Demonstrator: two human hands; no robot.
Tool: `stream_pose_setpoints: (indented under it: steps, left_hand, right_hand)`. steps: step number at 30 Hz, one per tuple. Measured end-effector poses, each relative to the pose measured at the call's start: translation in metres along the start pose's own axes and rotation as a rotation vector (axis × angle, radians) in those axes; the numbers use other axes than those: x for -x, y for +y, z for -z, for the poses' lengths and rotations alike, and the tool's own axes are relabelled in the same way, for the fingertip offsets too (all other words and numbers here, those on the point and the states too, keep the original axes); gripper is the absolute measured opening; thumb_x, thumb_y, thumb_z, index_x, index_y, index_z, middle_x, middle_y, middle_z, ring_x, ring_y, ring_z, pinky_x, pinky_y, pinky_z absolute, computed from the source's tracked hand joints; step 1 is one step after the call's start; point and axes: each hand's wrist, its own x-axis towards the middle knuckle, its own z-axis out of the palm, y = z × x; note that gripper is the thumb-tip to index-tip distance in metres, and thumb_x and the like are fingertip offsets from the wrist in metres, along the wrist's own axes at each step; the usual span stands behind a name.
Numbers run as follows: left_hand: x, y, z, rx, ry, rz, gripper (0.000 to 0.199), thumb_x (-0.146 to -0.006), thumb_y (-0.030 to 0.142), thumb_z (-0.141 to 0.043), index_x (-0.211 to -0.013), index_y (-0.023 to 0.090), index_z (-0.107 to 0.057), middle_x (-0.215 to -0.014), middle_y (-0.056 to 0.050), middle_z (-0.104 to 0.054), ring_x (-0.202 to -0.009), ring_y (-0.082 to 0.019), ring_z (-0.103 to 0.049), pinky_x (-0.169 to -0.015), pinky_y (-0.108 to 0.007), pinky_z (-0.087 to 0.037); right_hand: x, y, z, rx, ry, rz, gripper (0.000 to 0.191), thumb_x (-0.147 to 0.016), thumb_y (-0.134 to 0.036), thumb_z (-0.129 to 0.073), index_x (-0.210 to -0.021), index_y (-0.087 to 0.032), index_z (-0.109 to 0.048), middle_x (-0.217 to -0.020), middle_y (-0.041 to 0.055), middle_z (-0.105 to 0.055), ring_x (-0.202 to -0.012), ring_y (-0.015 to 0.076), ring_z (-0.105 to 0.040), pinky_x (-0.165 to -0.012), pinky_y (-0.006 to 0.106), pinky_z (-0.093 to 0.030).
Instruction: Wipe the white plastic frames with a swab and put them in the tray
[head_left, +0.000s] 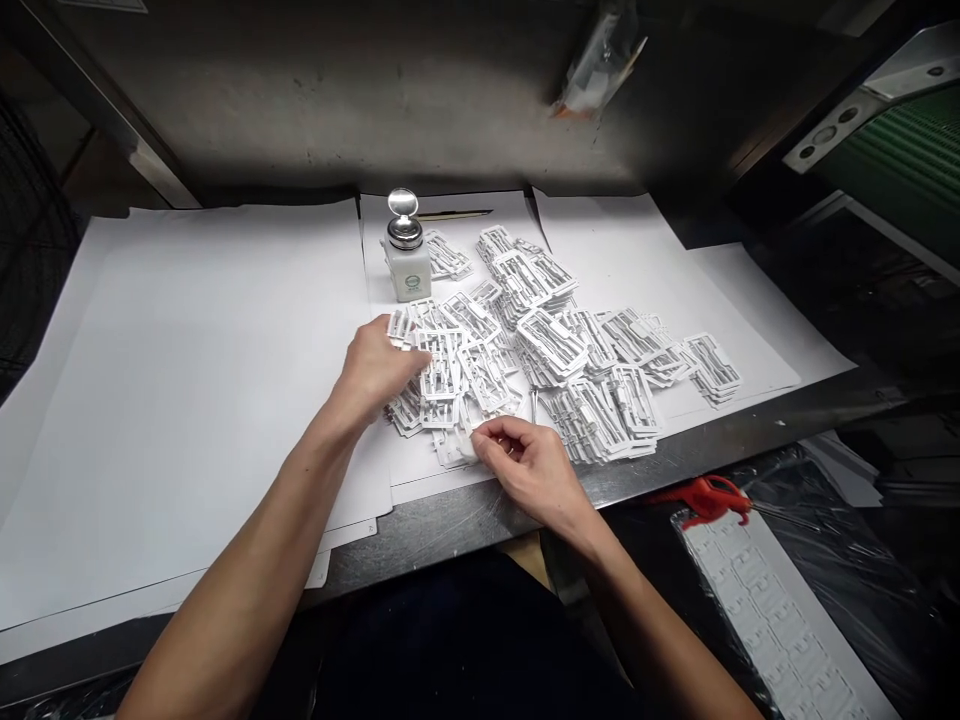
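Observation:
My left hand is at the left side of a loose heap of thin white frames, cut-out parts showing inside them. Its thumb presses over the white frame and its fingers curl behind, partly hidden. Close to the front of the heap, my right hand has thumb and index finger pinched together at the edge of a white piece; what lies between the fingertips is too small to make out. Just behind the heap stands a white pump bottle with its round metal lid flipped up.
Stacks of similar frames spread to the right. White paper sheets cover the metal bench. A dark thin tool lies at the back. A red-handled air gun rests over an embossed white sheet below the bench edge.

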Motion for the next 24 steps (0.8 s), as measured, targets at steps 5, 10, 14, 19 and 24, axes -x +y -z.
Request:
stream_pose_setpoints:
  steps: [5, 10, 14, 19, 24]
  left_hand:
    - [0.023, -0.004, 0.011, 0.352, -0.038, 0.132, 0.037, -0.052, 0.017, -0.074, -0.087, 0.013, -0.062, -0.068, -0.003, -0.061, -0.059, -0.019, -0.059, -0.054, -0.031, -0.047]
    - [0.057, -0.020, 0.020, 0.360, 0.037, 0.123, 0.042, -0.057, 0.022, -0.076, -0.095, 0.017, -0.060, -0.082, -0.004, -0.065, -0.073, -0.021, -0.062, -0.063, -0.034, -0.050]
    - [0.086, -0.033, 0.018, 0.298, 0.174, 0.091, 0.045, -0.060, 0.028, -0.076, -0.101, 0.017, -0.061, -0.091, -0.005, -0.065, -0.080, -0.021, -0.062, -0.070, -0.034, -0.051]
    - [0.107, -0.041, 0.016, 0.275, 0.244, 0.079, 0.042, -0.063, 0.030, -0.075, -0.100, 0.018, -0.062, -0.088, -0.004, -0.065, -0.080, -0.021, -0.062, -0.071, -0.034, -0.050]
    - [0.114, -0.048, 0.013, 0.270, 0.275, 0.086, 0.045, -0.061, 0.030, -0.075, -0.102, 0.017, -0.063, -0.090, -0.006, -0.066, -0.081, -0.021, -0.063, -0.075, -0.035, -0.051]
  right_hand:
    - [0.000, 0.003, 0.003, -0.052, 0.030, 0.006, 0.019, -0.086, -0.033, -0.056, -0.081, -0.017, -0.064, -0.061, -0.0011, -0.055, -0.051, 0.0101, -0.049, -0.045, 0.020, -0.036]
    - [0.006, -0.001, 0.000, -0.135, 0.076, 0.137, 0.015, -0.086, -0.030, -0.058, -0.087, -0.016, -0.066, -0.086, 0.0039, -0.063, -0.069, 0.0127, -0.060, -0.061, 0.023, -0.050]
    - [0.016, -0.006, -0.016, -0.063, 0.010, 0.314, 0.016, -0.085, -0.024, -0.060, -0.098, -0.017, -0.066, -0.091, 0.0051, -0.061, -0.077, 0.0132, -0.060, -0.066, 0.023, -0.053]
    - [0.020, 0.000, -0.024, 0.108, 0.077, 0.428, 0.010, -0.085, -0.015, -0.058, -0.092, -0.015, -0.065, -0.086, 0.0048, -0.060, -0.069, 0.0117, -0.058, -0.062, 0.023, -0.052]
    - [0.011, -0.003, -0.017, 0.129, 0.103, 0.429, 0.011, -0.086, -0.018, -0.057, -0.095, -0.016, -0.063, -0.088, 0.0040, -0.060, -0.073, 0.0115, -0.058, -0.066, 0.022, -0.052]
